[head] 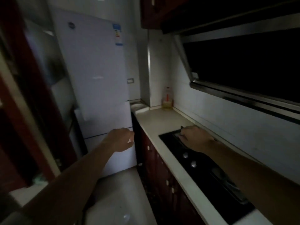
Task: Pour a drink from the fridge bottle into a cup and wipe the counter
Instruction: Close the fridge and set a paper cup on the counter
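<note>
A tall white fridge [95,75] stands at the end of a dim kitchen, its doors closed. My left hand [121,139] reaches out in front of the fridge's lower section, near its right edge, fingers loosely curled and holding nothing. My right hand [194,138] hovers over the far end of the black hob [203,168] set into the pale counter [155,122], fingers loosely bent and empty. No cup or cloth shows.
A bottle of yellow oil [167,99] stands in the counter's back corner, a white dish [140,108] beside the fridge. Dark red cabinets [160,172] run under the counter. A black range hood [243,62] overhangs the hob. A dark door frame is on the left.
</note>
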